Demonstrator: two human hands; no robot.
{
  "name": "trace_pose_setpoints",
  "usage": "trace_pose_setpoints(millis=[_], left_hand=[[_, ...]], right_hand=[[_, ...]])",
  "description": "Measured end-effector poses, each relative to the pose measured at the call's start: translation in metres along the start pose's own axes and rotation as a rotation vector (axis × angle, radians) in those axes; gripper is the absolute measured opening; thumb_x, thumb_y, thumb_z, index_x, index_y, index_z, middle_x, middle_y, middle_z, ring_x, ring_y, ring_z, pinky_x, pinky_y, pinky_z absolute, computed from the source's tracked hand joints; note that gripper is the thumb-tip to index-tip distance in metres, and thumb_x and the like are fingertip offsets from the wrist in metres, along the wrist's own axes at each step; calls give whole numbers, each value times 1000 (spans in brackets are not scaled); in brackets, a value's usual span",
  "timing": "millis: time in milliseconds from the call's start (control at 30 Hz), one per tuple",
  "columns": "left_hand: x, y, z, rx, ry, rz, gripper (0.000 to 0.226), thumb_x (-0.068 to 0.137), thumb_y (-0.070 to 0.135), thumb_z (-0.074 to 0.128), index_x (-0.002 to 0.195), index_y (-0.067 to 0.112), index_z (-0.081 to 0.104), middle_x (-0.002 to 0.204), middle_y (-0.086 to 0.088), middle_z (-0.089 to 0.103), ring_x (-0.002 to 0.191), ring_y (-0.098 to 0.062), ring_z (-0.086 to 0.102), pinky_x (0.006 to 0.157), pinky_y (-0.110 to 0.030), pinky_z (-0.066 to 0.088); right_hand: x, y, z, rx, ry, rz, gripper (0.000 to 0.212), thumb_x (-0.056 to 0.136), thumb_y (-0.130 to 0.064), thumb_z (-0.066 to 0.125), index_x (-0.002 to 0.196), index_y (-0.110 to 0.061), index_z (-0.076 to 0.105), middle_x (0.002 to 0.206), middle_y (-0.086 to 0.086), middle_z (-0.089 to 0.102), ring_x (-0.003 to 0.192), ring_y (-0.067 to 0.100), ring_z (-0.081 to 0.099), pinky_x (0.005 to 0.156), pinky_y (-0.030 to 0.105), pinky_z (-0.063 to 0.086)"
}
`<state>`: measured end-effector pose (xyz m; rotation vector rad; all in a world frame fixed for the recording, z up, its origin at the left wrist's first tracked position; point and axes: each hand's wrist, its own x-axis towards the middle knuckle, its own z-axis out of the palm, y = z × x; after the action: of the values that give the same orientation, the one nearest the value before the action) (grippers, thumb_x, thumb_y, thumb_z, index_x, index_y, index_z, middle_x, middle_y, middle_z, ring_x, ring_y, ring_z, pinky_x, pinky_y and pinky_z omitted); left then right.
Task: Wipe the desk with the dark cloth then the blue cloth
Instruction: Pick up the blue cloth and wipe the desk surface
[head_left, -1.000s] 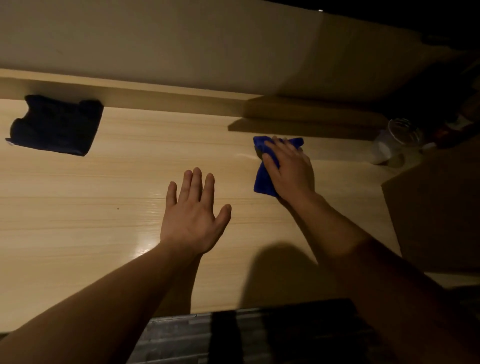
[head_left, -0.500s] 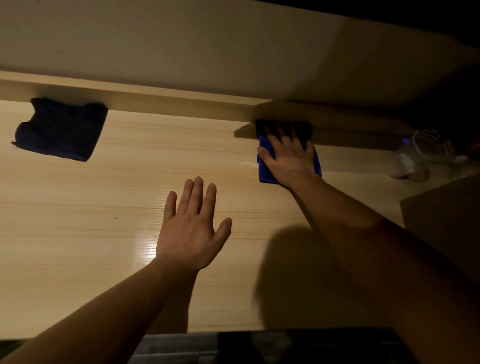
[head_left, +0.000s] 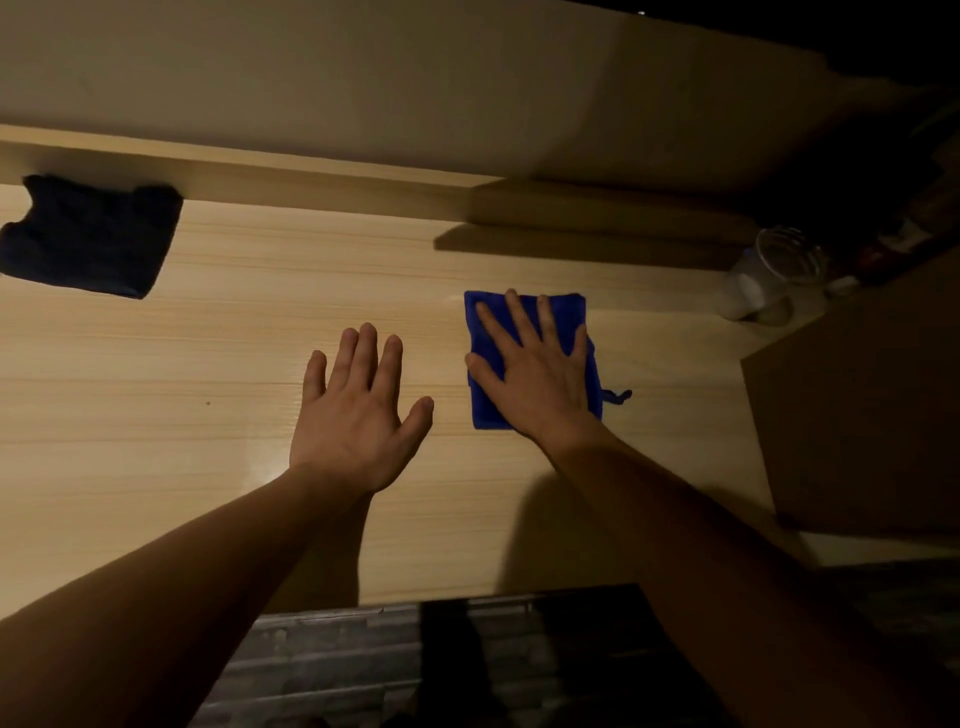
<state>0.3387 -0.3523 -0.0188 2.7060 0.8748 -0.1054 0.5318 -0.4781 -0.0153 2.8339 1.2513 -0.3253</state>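
Observation:
The light wooden desk (head_left: 223, 343) fills the view. A folded blue cloth (head_left: 485, 408) lies flat right of centre, and my right hand (head_left: 535, 379) presses down on it with fingers spread, covering most of it. Just left of it, my left hand (head_left: 356, 415) rests flat on the bare wood, fingers apart and holding nothing. The dark cloth (head_left: 91, 236) lies crumpled at the far left, against the raised back ledge, well away from both hands.
A clear plastic cup (head_left: 763, 280) stands at the back right. A brown board (head_left: 857, 405) overhangs the desk's right side. A raised wooden ledge (head_left: 311, 179) runs along the back under the wall. The desk's front edge is near my forearms.
My right hand has slid the blue cloth from the back ledge toward me, and the cloth lies flatter. The left hand has stayed put and the dark cloth has not moved.

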Motion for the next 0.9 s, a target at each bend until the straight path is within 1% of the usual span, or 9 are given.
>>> trace_pose_setpoints(millis=[167,300,400,500,633,700,800,900], left_hand=[[-1,0,0,0,12,0,86,102,73,11,171,23,-3,178,-8,-12,163,-22,-20,131,-52,-9],[-2,0,-1,6,8,13,86,102,74,10,171,23,-3,178,-8,-11,163,-23,-18,131,-52,-8],[-3,-1,-1,3,15,19,86,102,73,10,171,22,-2,179,-9,-10,163,-24,-16,131,-53,-7],[-4,-4,-1,-7,30,35,82,104,68,10,171,21,2,179,-11,-6,164,-25,-13,131,-54,-5],[-8,-6,-5,-59,33,74,79,105,64,14,170,20,11,179,-14,2,165,-28,-7,131,-55,-3],[-11,-8,-10,-115,56,118,77,105,61,20,169,20,18,178,-15,10,165,-29,-1,132,-54,-1],[-22,-21,-20,-182,119,173,74,104,55,28,167,16,27,176,-12,20,165,-25,8,133,-50,4],[-41,-52,-30,-169,161,157,67,108,50,33,166,16,29,176,-10,23,164,-23,11,132,-49,6]], right_hand=[[-54,-14,11,-3,-8,-16,71,98,-76,12,160,-48,-9,172,-9,-17,158,27,-16,120,71,-1],[-96,-22,20,11,-12,-24,70,98,-75,12,160,-49,-10,172,-10,-17,158,25,-16,122,67,-1],[-126,-28,28,26,6,-33,69,99,-74,12,160,-49,-8,172,-10,-14,159,25,-14,124,63,-2],[-152,-33,35,41,8,-39,67,101,-71,12,160,-48,-8,172,-9,-13,159,24,-15,126,57,-2],[-186,-38,44,76,-14,-30,62,105,-64,12,160,-47,-9,171,-12,-15,157,19,-19,126,48,-8],[-202,-40,49,120,10,-40,58,107,-60,13,161,-45,-3,170,-14,-9,157,15,-15,127,46,-3],[-225,-42,54,196,62,-48,57,107,-54,17,162,-39,20,169,-14,11,158,12,3,126,44,13],[-242,-46,48,322,45,-28,57,106,-55,20,159,-37,34,166,-20,20,157,3,9,126,41,20]])
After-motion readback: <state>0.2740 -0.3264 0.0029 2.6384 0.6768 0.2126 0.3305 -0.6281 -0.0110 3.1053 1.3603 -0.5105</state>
